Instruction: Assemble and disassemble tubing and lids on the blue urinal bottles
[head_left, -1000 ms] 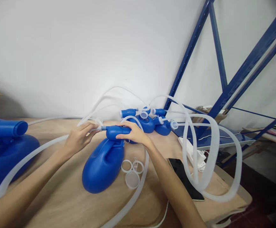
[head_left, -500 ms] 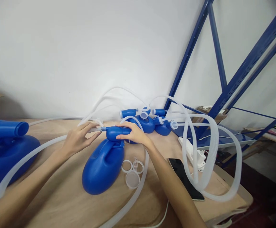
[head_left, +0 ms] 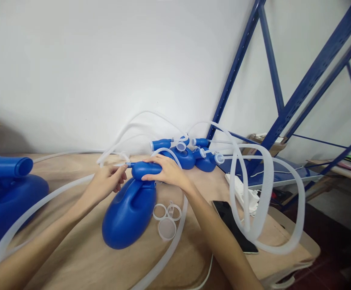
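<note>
A blue plastic urinal bottle [head_left: 127, 221] lies on the table in front of me, its rounded body tilted toward my lower left. My right hand [head_left: 171, 173] is wrapped round its neck from the right. At the neck's left end, my left hand [head_left: 107, 177] pinches the end of a clear hose [head_left: 120, 164] at the narrow blue spout, fingers closed. How far the hose sits on the spout is hidden by the fingers. Right of the bottle lie a round translucent cap [head_left: 167, 228] and two white rings [head_left: 160, 211].
Another blue bottle [head_left: 9, 201] stands at the left, and several more [head_left: 185, 158] cluster at the back. Looped white hoses [head_left: 266, 193] spread over the right side. A phone [head_left: 234, 225], a power strip [head_left: 238, 189] and a blue metal rack [head_left: 238, 68] are also there.
My left hand has turned and its fingers have curled into a tighter pinch at the spout. My right hand stays on the neck. The whole view has shifted slightly.
</note>
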`<move>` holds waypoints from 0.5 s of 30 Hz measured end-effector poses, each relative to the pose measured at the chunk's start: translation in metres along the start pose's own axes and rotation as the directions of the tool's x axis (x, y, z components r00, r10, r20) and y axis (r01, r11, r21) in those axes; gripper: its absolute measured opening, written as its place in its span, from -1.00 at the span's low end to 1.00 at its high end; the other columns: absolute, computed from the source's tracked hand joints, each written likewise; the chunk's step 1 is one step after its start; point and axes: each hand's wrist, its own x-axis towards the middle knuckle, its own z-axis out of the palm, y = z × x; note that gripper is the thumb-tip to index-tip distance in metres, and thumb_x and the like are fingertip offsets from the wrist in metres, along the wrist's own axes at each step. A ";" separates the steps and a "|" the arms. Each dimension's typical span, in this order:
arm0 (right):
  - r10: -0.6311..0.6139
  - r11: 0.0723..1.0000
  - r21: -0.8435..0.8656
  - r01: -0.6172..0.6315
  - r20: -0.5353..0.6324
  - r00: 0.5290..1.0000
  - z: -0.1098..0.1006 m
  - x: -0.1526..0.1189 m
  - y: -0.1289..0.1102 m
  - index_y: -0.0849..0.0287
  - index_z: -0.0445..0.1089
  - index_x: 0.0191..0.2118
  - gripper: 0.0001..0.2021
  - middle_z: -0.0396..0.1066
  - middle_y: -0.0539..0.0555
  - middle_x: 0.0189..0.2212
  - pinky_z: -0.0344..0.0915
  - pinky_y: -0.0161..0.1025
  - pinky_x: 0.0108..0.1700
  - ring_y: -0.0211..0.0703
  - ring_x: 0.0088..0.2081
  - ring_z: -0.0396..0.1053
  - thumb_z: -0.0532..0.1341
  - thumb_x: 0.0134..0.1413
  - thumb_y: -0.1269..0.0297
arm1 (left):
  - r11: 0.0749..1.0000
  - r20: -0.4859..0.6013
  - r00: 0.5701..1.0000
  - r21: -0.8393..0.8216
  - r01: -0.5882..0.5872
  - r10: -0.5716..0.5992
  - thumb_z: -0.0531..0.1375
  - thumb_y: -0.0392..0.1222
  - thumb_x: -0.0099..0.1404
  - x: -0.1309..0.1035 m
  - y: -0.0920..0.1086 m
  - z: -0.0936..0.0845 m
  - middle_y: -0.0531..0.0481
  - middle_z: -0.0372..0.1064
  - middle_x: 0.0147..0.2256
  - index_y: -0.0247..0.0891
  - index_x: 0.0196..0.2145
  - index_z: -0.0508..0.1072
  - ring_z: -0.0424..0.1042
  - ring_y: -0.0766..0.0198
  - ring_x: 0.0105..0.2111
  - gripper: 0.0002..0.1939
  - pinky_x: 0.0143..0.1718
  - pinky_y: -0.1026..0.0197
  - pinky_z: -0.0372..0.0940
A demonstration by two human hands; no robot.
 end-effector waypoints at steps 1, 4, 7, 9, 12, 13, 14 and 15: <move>0.000 1.000 -0.021 0.000 0.000 1.000 0.000 0.000 -0.002 -0.05 0.53 0.16 -0.45 0.54 0.09 0.06 0.39 0.01 0.15 0.07 0.07 0.51 0.46 0.11 -0.13 | 0.994 0.033 0.997 -0.092 0.065 -0.063 0.18 0.26 0.27 0.000 0.002 0.001 -0.03 0.35 -0.56 -0.25 -0.56 0.45 0.38 0.22 -0.61 -0.48 -0.55 0.20 0.28; 0.000 0.998 -0.067 -0.001 -0.006 1.000 0.001 -0.001 -0.007 -0.04 0.53 0.17 -0.44 0.53 0.09 0.03 0.40 -0.02 0.09 0.05 0.01 0.52 0.46 0.12 -0.14 | 0.915 0.125 0.975 -0.341 0.217 -0.185 0.23 0.13 0.21 0.001 0.004 0.003 0.05 0.28 -0.53 -0.25 -0.53 0.37 0.32 0.31 -0.61 -0.61 -0.61 0.27 0.26; 0.010 0.996 -0.091 -0.010 0.001 1.000 0.001 -0.001 -0.010 -0.06 0.53 0.17 -0.45 0.52 0.08 0.01 0.40 -0.05 0.04 0.04 -0.02 0.51 0.45 0.13 -0.15 | 0.835 0.190 0.956 -0.467 0.289 -0.225 0.23 -0.02 0.16 0.002 0.002 0.005 0.16 0.12 -0.56 -0.22 -0.53 0.25 0.15 0.41 -0.66 -0.72 -0.68 0.34 0.16; 0.023 0.994 -0.103 -0.022 0.006 1.000 0.000 -0.002 -0.011 -0.08 0.53 0.17 -0.45 0.52 0.07 -0.01 0.39 -0.06 0.02 0.03 -0.04 0.51 0.45 0.11 -0.17 | 0.822 0.206 0.954 -0.490 0.292 -0.216 0.21 -0.08 0.16 0.002 0.000 0.006 0.21 -0.01 -0.58 -0.20 -0.53 0.18 0.03 0.44 -0.68 -0.72 -0.69 0.37 0.13; 0.026 0.993 -0.114 -0.025 0.007 1.000 0.000 -0.002 -0.012 -0.08 0.53 0.17 -0.44 0.51 0.06 -0.04 0.38 -0.07 -0.01 0.02 -0.05 0.51 0.44 0.12 -0.19 | 0.818 0.213 0.957 -0.501 0.281 -0.198 0.19 -0.10 0.20 -0.001 0.000 0.008 0.24 -0.10 -0.59 -0.19 -0.54 0.14 -0.04 0.46 -0.68 -0.70 -0.69 0.38 0.13; 0.021 0.993 -0.113 -0.020 0.007 1.000 0.001 -0.002 -0.012 -0.08 0.53 0.17 -0.44 0.50 0.07 -0.04 0.38 -0.07 -0.01 0.02 -0.05 0.51 0.43 0.13 -0.19 | 0.814 0.217 0.956 -0.508 0.281 -0.195 0.19 -0.10 0.21 -0.002 0.000 0.009 0.24 -0.11 -0.59 -0.18 -0.54 0.13 -0.05 0.46 -0.67 -0.69 -0.70 0.39 0.13; 0.013 0.994 -0.112 -0.012 0.007 1.000 0.001 -0.002 -0.012 -0.07 0.53 0.17 -0.44 0.50 0.07 -0.03 0.39 -0.07 -0.01 0.02 -0.05 0.51 0.43 0.13 -0.19 | 0.808 0.222 0.956 -0.517 0.283 -0.194 0.19 -0.10 0.23 -0.002 0.001 0.010 0.24 -0.12 -0.59 -0.18 -0.54 0.11 -0.07 0.47 -0.67 -0.68 -0.70 0.40 0.11; 0.004 0.994 -0.109 -0.003 0.008 1.000 0.001 -0.002 -0.011 -0.07 0.52 0.17 -0.44 0.50 0.07 -0.03 0.39 -0.07 0.00 0.02 -0.05 0.51 0.43 0.14 -0.19 | 0.800 0.227 0.954 -0.527 0.288 -0.194 0.19 -0.10 0.24 -0.003 0.002 0.010 0.25 -0.14 -0.59 -0.17 -0.55 0.09 -0.09 0.48 -0.67 -0.66 -0.71 0.41 0.08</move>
